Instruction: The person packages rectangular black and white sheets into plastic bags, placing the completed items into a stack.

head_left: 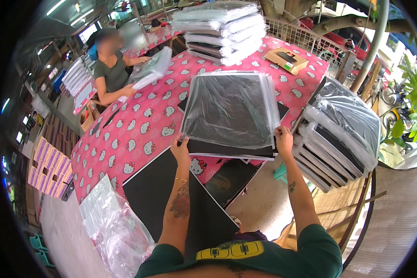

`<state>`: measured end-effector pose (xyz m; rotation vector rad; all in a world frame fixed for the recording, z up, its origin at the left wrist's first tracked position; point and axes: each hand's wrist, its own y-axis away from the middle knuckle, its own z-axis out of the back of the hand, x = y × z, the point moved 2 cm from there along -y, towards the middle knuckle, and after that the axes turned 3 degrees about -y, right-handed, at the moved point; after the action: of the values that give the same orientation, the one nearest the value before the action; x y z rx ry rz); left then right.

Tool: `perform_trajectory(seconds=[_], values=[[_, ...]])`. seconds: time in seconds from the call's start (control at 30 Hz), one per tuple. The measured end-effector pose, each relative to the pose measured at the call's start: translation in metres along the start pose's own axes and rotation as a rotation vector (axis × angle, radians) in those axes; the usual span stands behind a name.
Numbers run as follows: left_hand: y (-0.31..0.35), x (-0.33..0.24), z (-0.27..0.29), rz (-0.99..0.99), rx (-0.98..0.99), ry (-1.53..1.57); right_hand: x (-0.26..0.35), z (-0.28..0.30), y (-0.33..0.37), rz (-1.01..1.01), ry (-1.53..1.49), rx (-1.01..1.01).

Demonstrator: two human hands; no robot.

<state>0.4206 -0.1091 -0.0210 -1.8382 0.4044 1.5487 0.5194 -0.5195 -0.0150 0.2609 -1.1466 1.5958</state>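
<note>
1. A roofed workshop with tube lights overhead gives way, at the right, to a courtyard with a pale metal post [373,46] and green leaves; a large worktop [139,121] covered in pink cloth printed with white cat faces fills the middle.
2. On the worktop, straight ahead of the person, lies a flat, black, square panel [229,111] under a clear, wrinkled plastic sleeve [267,99]; a black strip shows past the sleeve's near edge, though I cannot tell whether it belongs to the same panel.
3. The left hand [180,142] is narrow, thumb and fingers pinching the sleeve's near left corner; the right hand [284,139] is likewise narrow, pinching the edge at the near right corner.
4. Near the left forearm lies a large, matte black board [148,190] with a pale edge; beside it is a heap of clear plastic bags [116,227].
5. A tall stack of plastic-wrapped panels [217,32] stands at the far side; another wrapped stack [340,139] is at the right; a brown cardboard box [299,64] holds a dark object.
6. At the far left, a co-worker [112,74] holds a plastic-wrapped flat package [154,69].
</note>
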Motion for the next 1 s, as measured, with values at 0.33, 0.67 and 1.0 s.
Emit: perform_trajectory(seconds=[0.33, 0.67, 1.0], values=[[-0.006, -0.001, -0.029, -0.199, -0.177, -0.588, 0.093, 0.008, 0.035, 0.440, 0.360, 0.193], [0.054, -0.023, 0.177, -0.077, -0.054, -0.456, 0.073, -0.015, 0.062, 0.419, 0.323, 0.256], [0.260, -0.151, 0.549, 0.134, -0.402, -1.413, 0.330, -0.095, 0.291, 0.417, -0.459, 0.847]])
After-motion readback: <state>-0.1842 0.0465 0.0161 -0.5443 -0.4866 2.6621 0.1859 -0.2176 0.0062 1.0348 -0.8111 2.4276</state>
